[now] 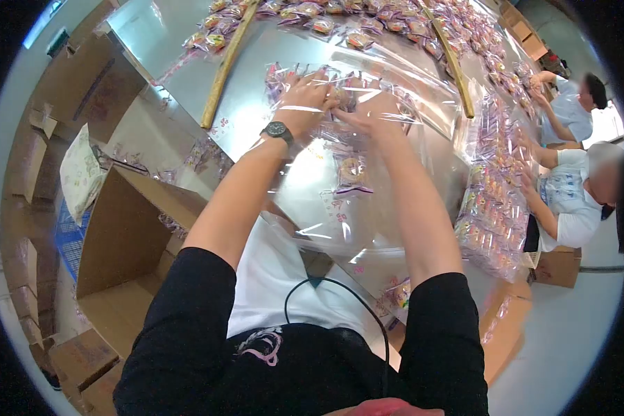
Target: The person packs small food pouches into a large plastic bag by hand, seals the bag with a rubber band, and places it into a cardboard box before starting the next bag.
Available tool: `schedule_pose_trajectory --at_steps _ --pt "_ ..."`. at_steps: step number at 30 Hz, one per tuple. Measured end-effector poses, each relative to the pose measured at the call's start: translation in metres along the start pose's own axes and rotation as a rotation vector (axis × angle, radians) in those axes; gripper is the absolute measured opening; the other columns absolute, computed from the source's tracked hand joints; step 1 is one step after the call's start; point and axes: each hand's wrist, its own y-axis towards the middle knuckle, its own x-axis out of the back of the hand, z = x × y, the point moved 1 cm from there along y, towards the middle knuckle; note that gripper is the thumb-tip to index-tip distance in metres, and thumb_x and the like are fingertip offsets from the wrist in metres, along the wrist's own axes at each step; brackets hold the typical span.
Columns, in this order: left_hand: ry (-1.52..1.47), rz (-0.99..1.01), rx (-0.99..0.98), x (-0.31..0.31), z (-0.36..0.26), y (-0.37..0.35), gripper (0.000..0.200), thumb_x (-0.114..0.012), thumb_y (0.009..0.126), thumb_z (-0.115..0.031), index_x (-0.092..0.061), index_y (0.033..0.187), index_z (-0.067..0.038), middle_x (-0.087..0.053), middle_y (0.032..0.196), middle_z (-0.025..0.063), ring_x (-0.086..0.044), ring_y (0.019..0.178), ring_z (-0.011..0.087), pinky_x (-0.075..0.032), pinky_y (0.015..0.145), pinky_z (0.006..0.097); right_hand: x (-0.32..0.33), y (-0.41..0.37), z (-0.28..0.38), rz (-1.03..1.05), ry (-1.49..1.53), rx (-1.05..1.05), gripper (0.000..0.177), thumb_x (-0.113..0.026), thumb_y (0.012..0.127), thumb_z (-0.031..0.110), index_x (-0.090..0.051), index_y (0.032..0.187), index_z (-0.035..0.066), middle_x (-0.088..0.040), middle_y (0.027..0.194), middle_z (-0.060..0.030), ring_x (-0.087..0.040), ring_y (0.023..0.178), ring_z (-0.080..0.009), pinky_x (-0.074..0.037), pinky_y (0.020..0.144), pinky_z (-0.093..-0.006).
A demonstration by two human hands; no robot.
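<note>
A large clear plastic bag [388, 208] lies spread across the metal table in front of me, and glare on its film crosses both hands. My left hand [305, 100], with a dark watch on the wrist, rests on a row of small wrapped snack packets [277, 78], its fingers spread. Beside it my right hand [371, 114] touches the same row, thumb stretched to the left; its other fingertips are partly hidden by glare. The hands nearly meet at the row's middle. A single packet [352, 172] with purple ends lies nearer me, under the film.
Two yellowish wooden strips [227, 69] [451, 59] border the work area. Loose packets [395, 24] are heaped beyond. Filled clear bags [492, 208] lie at the right, where two co-workers [568, 194] [565, 111] handle packets. An open cardboard box [128, 236] stands at my left.
</note>
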Motion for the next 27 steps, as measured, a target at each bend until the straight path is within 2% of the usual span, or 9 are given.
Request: schedule_pose_trajectory --at_steps 2,3,6,10,12,15,19,23,27 --pt "0.031 -0.075 -0.015 -0.010 0.000 -0.005 0.043 -0.067 0.097 -0.036 -0.066 0.129 -0.006 -0.059 0.145 0.0131 -0.050 0.140 0.0361 -0.036 0.115 0.0561 0.007 -0.002 0.006 0.074 -0.042 -0.054 0.083 -0.076 0.074 0.065 -0.059 0.134 0.010 -0.067 0.114 -0.0283 -0.071 0.105 -0.0411 -0.058 0.086 -0.0536" --pt "0.002 -0.067 -0.005 -0.009 0.000 -0.004 0.044 -0.067 0.096 -0.039 -0.068 0.125 -0.006 -0.057 0.148 0.0145 -0.044 0.144 0.0391 -0.033 0.118 0.0563 0.001 -0.002 0.006 -0.021 0.018 -0.044 0.077 -0.079 0.074 0.061 -0.061 0.128 0.009 -0.066 0.113 -0.0288 -0.070 0.106 -0.0422 -0.059 0.083 -0.0512" --pt "-0.063 0.094 0.051 0.001 -0.002 -0.001 0.056 -0.071 0.092 -0.043 -0.064 0.130 -0.004 -0.055 0.150 0.0170 -0.043 0.145 0.0390 -0.030 0.121 0.0565 -0.013 0.001 0.004 -0.049 0.016 -0.040 0.073 -0.082 0.073 0.055 -0.062 0.125 0.009 -0.067 0.112 -0.0274 -0.070 0.105 -0.0427 -0.060 0.080 -0.0497" --pt "-0.029 0.097 0.028 0.017 -0.002 -0.003 0.071 -0.074 0.086 -0.044 -0.056 0.140 -0.002 -0.056 0.148 0.0186 -0.044 0.146 0.0374 -0.027 0.124 0.0553 -0.022 0.005 0.004 -0.080 0.012 -0.040 0.072 -0.082 0.075 0.054 -0.060 0.127 0.010 -0.068 0.113 -0.0243 -0.069 0.110 -0.0408 -0.060 0.083 -0.0504" --pt "0.023 0.091 -0.006 0.009 0.000 -0.003 0.076 -0.075 0.084 -0.043 -0.052 0.144 -0.002 -0.057 0.147 0.0190 -0.045 0.145 0.0364 -0.027 0.124 0.0542 -0.028 0.006 0.005 -0.065 0.045 -0.086 0.068 -0.081 0.077 0.053 -0.062 0.127 0.010 -0.067 0.115 -0.0251 -0.068 0.111 -0.0407 -0.055 0.094 -0.0546" --pt "-0.050 0.069 0.043 0.001 0.002 -0.002 0.070 -0.074 0.086 -0.038 -0.053 0.144 -0.003 -0.059 0.145 0.0180 -0.045 0.145 0.0347 -0.029 0.123 0.0530 -0.033 0.008 0.007 -0.083 0.050 -0.153 0.061 -0.079 0.081 0.049 -0.066 0.126 0.010 -0.065 0.116 -0.0268 -0.067 0.110 -0.0438 -0.049 0.101 -0.0600" --pt "-0.025 -0.007 0.030 -0.010 0.006 -0.006 0.063 -0.073 0.089 -0.039 -0.058 0.140 -0.005 -0.062 0.143 0.0163 -0.048 0.143 0.0328 -0.033 0.120 0.0520 -0.039 0.011 0.011 -0.139 0.027 -0.185 0.047 -0.075 0.085 0.043 -0.068 0.122 0.015 -0.064 0.117 -0.0283 -0.067 0.109 -0.0460 -0.053 0.093 -0.0614" --pt "-0.011 -0.023 0.061 -0.005 -0.004 -0.004 0.058 -0.070 0.091 -0.043 -0.062 0.136 -0.007 -0.063 0.141 0.0145 -0.050 0.141 0.0305 -0.035 0.118 0.0507 -0.032 0.013 0.019 -0.107 0.037 -0.325 0.042 -0.075 0.083 0.042 -0.069 0.119 0.021 -0.065 0.117 -0.0237 -0.069 0.106 -0.0430 -0.056 0.088 -0.0545" --pt "0.023 -0.030 0.140 -0.003 -0.016 0.000 0.054 -0.064 0.096 -0.045 -0.064 0.135 -0.007 -0.064 0.139 0.0156 -0.051 0.141 0.0305 -0.035 0.118 0.0517 -0.053 0.015 0.009 -0.242 0.004 -0.262 0.045 -0.075 0.081 0.046 -0.068 0.118 0.020 -0.067 0.112 -0.0182 -0.070 0.100 -0.0395 -0.055 0.087 -0.0540"
